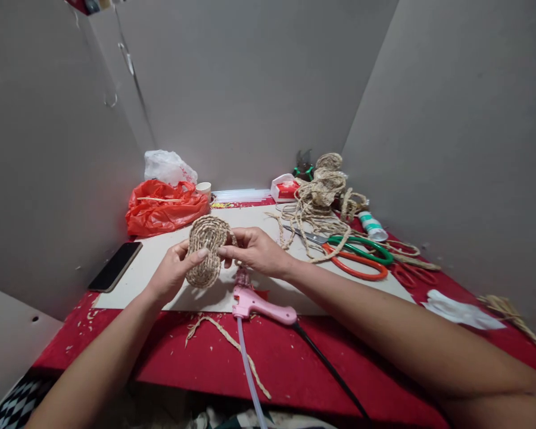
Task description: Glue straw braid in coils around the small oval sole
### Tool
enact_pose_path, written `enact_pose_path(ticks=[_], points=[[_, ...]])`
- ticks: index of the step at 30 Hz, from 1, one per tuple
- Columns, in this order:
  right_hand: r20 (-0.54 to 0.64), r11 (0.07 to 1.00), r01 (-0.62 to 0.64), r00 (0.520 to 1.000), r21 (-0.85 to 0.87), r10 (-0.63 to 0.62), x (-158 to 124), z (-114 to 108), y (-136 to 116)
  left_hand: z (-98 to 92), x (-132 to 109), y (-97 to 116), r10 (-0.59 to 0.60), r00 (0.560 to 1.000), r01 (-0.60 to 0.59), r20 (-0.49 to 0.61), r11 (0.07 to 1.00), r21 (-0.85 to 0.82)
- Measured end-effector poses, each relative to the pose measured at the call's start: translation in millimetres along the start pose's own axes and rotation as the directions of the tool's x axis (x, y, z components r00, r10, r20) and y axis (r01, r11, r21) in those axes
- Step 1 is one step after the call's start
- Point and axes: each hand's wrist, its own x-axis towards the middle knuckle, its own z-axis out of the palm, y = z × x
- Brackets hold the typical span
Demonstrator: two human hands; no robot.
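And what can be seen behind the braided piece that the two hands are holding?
Behind the braided piece, the pale board shows around its edges; whatever the piece directly covers cannot be seen.

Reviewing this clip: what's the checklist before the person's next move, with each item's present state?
1. Woven piece held by left hand and right hand: ok.
2. Pink glue gun lying near the hands: ok.
3. Glue stick in the gun's rear: ok.
4. Gun hot: cannot tell.
5. Loose strand away from the glue stick: not ok, they cross.
6. Scissors set down: ok.
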Motion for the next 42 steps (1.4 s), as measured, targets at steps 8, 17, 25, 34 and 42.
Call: enact_pose_path(ticks=[8,17,25,34,42], points=[[0.053,0.999,0.028,0.998,-0.023,-0.027,1.8,-0.2,-4.3,10.5,-1.6,10.3,0.171,0.969,-0.128,-0.177,0.964,0.235],[0.152,0.993,-0.054,0.986,-0.107,0.07,3.2,0.7,-2.3,7.3,-0.8,6.0,0.059,0.989,-0.057,-0.136,0.998,0.017],[-0.047,0.768,0.024,0.996,-0.64,-0.07,-7.1,-33.9,-12.9,-2.5,5.5,4.4,0.149,0.927,-0.154,-0.345,0.988,0.014],[0.12,0.238,0.036,0.929,-0.971,0.35,-87.2,-4.1,-21.2,-10.3,10.8,11.3,0.459,0.774,-0.3,-0.436,0.872,0.386],[0.099,0.745,-0.279,0.903,-0.607,0.419,-85.5,-39.8,-31.4,-21.2,14.0,10.3,0.39,0.822,-0.238,-0.415,0.897,0.372]])
